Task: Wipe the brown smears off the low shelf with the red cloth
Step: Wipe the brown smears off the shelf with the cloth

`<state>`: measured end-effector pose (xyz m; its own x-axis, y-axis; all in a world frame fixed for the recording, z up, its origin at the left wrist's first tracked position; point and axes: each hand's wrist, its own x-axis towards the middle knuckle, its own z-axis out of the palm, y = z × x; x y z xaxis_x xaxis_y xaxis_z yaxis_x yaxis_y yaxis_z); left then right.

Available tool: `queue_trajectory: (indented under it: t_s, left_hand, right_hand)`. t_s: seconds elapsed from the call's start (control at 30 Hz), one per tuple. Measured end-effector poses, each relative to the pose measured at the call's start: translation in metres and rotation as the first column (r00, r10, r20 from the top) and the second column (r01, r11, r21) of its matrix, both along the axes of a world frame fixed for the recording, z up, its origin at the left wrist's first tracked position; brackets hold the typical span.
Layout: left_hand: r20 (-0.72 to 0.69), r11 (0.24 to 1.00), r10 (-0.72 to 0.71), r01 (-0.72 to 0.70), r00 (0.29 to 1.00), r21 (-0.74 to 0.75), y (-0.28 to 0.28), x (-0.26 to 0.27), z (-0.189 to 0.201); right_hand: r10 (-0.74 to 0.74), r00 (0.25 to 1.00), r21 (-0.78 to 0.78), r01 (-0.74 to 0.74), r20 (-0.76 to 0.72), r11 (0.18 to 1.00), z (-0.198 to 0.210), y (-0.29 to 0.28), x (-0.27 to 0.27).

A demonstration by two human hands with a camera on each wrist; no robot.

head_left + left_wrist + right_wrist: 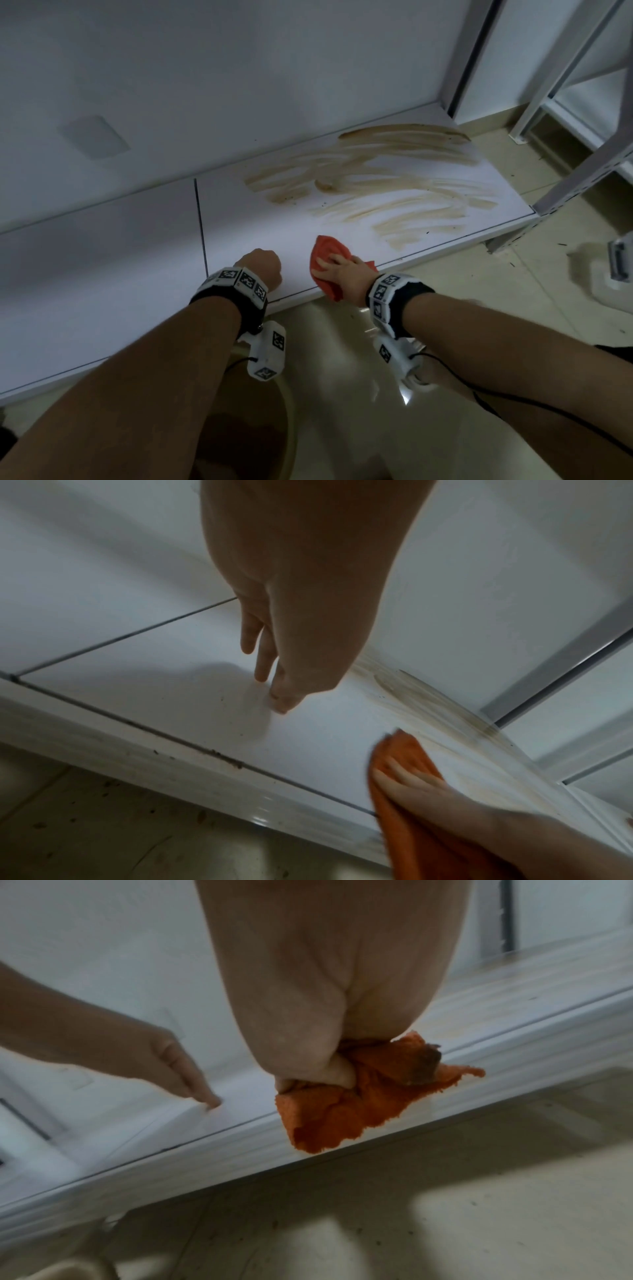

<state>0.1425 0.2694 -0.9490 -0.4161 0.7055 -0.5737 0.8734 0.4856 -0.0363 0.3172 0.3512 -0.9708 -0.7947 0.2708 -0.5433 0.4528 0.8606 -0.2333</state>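
Note:
The low white shelf (239, 222) carries long brown smears (376, 178) over its right half, up to the back wall. My right hand (337, 269) presses the red cloth (327, 248) onto the shelf near its front edge, left of the nearest smear. Its fingers lie spread over the cloth (407, 748). From the right wrist, the thumb tucks into the bunched cloth (342, 1112), which has a brown stain (426, 1066). My left hand (262, 269) holds nothing; its straight fingers (263, 666) touch the shelf (154, 669) left of the cloth.
A dark seam (202, 222) splits the shelf boards left of my hands. Grey metal rack uprights (582, 154) stand at the shelf's right end. On the beige tiled floor (342, 342) a white object (613, 270) lies at the right. A white wall rises behind.

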Motion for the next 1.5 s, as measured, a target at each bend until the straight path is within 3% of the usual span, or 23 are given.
queue_trajectory:
  t_s: [0.2, 0.47, 0.6, 0.77, 0.93, 1.07, 1.2, 1.3, 1.5]
  left_hand:
    - [-0.007, 0.998, 0.003, -0.003, 1.000, 0.057, -0.002, 0.001, -0.005]
    - [0.051, 0.999, 0.004, -0.006, 0.999, 0.035, 0.009, 0.000, 0.000]
    - [0.050, 0.996, -0.076, 0.074, 0.996, 0.056, 0.016, 0.011, -0.001]
    - [0.060, 0.979, -0.192, 0.187, 0.980, 0.079, 0.018, 0.023, -0.008]
    - [0.075, 0.976, -0.216, 0.215, 0.973, 0.022, 0.018, 0.020, -0.009]
    - [0.120, 0.975, -0.214, 0.219, 0.969, -0.029, 0.026, 0.016, -0.005]
    - [0.125, 0.987, -0.157, 0.161, 0.980, -0.024, 0.031, 0.018, -0.003]
    - [0.118, 0.986, -0.161, 0.165, 0.980, -0.018, 0.031, 0.021, -0.001]
    - [0.079, 0.981, -0.189, 0.192, 0.979, -0.036, 0.027, 0.030, 0.003]
  right_hand:
    - [-0.041, 0.999, -0.014, 0.041, -0.001, 0.999, -0.005, 0.023, -0.024]
    - [-0.316, 0.948, -0.016, 0.317, 0.020, 0.948, 0.012, 0.064, 0.040]
    - [-0.174, 0.985, 0.016, 0.174, 0.007, 0.985, 0.006, 0.037, 0.045]
    - [-0.032, 0.999, -0.016, 0.032, 0.004, 0.999, -0.005, 0.014, 0.005]
    - [-0.100, 0.995, -0.037, 0.099, -0.027, 0.994, -0.004, 0.041, -0.004]
    - [-0.306, 0.952, -0.033, 0.305, -0.033, 0.952, -0.002, 0.075, 0.026]
    - [-0.353, 0.935, 0.032, 0.352, 0.029, 0.935, 0.000, 0.084, 0.058]
    - [-0.328, 0.945, 0.020, 0.328, 0.007, 0.945, 0.001, 0.060, 0.061]
    - [-0.113, 0.993, -0.008, 0.113, -0.029, 0.994, 0.000, 0.018, 0.017]
